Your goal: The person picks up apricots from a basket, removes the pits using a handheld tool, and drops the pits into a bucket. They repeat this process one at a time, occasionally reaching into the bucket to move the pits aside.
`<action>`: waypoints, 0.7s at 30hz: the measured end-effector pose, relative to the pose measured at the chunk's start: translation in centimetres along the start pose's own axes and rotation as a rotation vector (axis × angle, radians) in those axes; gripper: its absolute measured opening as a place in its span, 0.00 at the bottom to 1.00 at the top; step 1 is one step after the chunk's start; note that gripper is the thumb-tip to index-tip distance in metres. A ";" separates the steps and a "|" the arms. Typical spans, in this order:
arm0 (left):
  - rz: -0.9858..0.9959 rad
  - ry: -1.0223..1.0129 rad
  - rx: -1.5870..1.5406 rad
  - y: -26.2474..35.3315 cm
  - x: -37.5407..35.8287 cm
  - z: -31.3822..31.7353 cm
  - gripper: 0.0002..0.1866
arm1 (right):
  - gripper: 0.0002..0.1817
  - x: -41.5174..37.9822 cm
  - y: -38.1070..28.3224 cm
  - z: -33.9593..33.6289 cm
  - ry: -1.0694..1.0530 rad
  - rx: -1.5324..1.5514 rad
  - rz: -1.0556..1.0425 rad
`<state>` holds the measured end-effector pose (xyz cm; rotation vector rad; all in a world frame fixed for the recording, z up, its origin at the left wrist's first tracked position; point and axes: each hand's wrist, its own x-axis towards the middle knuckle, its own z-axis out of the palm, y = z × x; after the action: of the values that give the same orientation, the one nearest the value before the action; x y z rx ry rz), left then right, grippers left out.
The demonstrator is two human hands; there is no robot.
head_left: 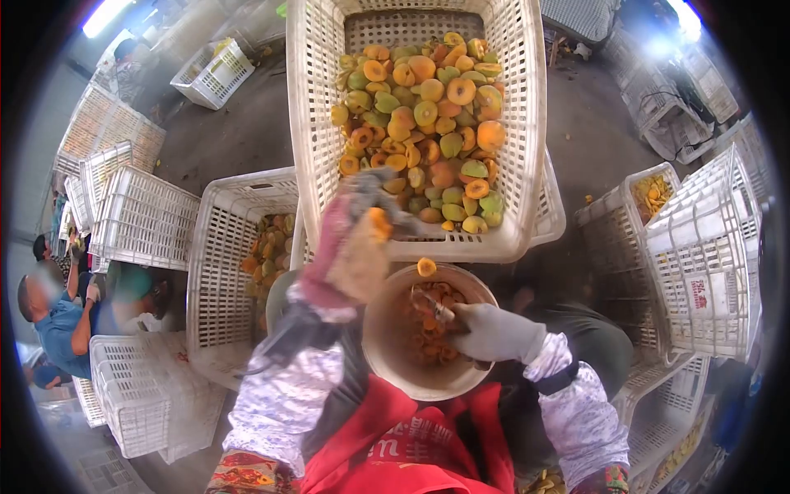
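Your right hand point(496, 332) grips a tool point(441, 311); your left hand point(352, 239), I can't tell. Crates point(141, 221) crowd nine and three o'clock.

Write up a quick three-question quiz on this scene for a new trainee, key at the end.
1. True or false: the right hand reaches over the bucket.
2. The crate straight ahead holds:
A) glass bottles
B) cut fruit
C) folded cloth
3. Which of the wearer's hands is nearer that crate?

Key: 1. True. 2. B. 3. The left hand.
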<state>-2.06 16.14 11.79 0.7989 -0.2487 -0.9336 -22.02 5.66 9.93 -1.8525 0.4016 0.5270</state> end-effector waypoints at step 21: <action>-0.547 -0.120 2.408 -5.8 11.7 -7.1 0.24 | 0.12 -1.7 0.2 -1.2 0.677 -0.696 -0.254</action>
<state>4.93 8.43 1.14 3.0930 -1.4157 -0.7910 -23.42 4.52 11.03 -2.7040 0.4456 -0.1949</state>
